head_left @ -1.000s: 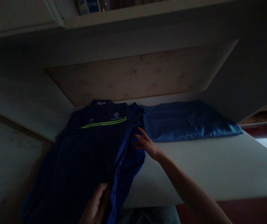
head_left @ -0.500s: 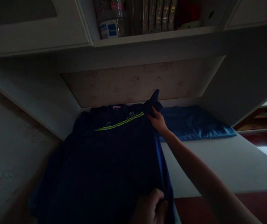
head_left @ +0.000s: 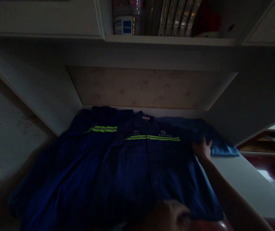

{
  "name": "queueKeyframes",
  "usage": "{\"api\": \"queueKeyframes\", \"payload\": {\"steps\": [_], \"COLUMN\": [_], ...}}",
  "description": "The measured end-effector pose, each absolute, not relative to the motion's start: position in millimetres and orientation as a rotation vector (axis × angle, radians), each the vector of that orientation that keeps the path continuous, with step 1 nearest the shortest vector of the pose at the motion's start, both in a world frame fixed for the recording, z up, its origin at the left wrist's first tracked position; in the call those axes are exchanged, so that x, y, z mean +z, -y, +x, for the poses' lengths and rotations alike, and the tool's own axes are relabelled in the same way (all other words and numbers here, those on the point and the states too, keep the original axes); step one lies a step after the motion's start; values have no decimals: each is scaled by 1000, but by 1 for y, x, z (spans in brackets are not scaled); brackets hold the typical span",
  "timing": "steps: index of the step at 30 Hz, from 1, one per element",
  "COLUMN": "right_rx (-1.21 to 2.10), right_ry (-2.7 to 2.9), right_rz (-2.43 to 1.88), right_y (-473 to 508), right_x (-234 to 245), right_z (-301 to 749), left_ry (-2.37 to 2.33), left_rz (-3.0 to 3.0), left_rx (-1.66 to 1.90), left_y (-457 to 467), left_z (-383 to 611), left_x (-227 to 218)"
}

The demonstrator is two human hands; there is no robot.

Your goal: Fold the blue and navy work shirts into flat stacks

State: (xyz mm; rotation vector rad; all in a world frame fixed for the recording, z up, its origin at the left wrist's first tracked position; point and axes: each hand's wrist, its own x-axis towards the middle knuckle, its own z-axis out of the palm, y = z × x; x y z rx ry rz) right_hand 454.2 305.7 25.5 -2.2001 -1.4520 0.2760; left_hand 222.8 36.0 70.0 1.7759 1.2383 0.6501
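A dark blue work jacket (head_left: 137, 163) lies front up on a white surface, its collar toward the back. A yellow-green and grey reflective stripe crosses its chest. My right hand (head_left: 202, 149) rests at its right shoulder and sleeve, fingers spread apart. Low in the view, my left hand (head_left: 168, 215) is curled at the jacket's bottom edge, partly blurred and dim. Beneath and to the left is a second blue jacket (head_left: 77, 147) with a similar stripe.
Folded lighter blue fabric (head_left: 224, 149) lies behind my right hand on the white surface (head_left: 245, 183). Overhead, a cabinet shelf (head_left: 171, 39) holds a clear tub (head_left: 125, 25) and several upright cases (head_left: 179, 19). Side panels enclose the left and right.
The top jacket has shifted right and now lies spread, uncovering the other jacket's stripe. My right hand went from gripping the shoulder to spread fingers, farther right. My left hand moved slightly right and lower.
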Motion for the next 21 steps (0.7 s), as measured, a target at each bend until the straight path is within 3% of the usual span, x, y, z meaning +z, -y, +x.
{"api": "queueKeyframes", "payload": {"steps": [3,5,11,17,21], "right_rx": [105,-14,-313,166,314], "right_ry": [1672,1852,2065,2175,2239], "right_rz": [-2025,-1898,-1669,-1512,-1855], "right_y": [-309,-315,-340,-383,-393], "right_x": [29,33,45,19,-12], "right_z": [439,423,382,384,430], "left_ry": [-1678,-2075,-2322,-2605,-2688], "left_rz": [1979,2158,1983,1422,1100], "left_rx": [791,570,372,319,226], "left_y": [-95,-137,-205,-196,-159], "left_z": [149,101,5,-86,-140], "left_x": [82,82,63,55,53]}}
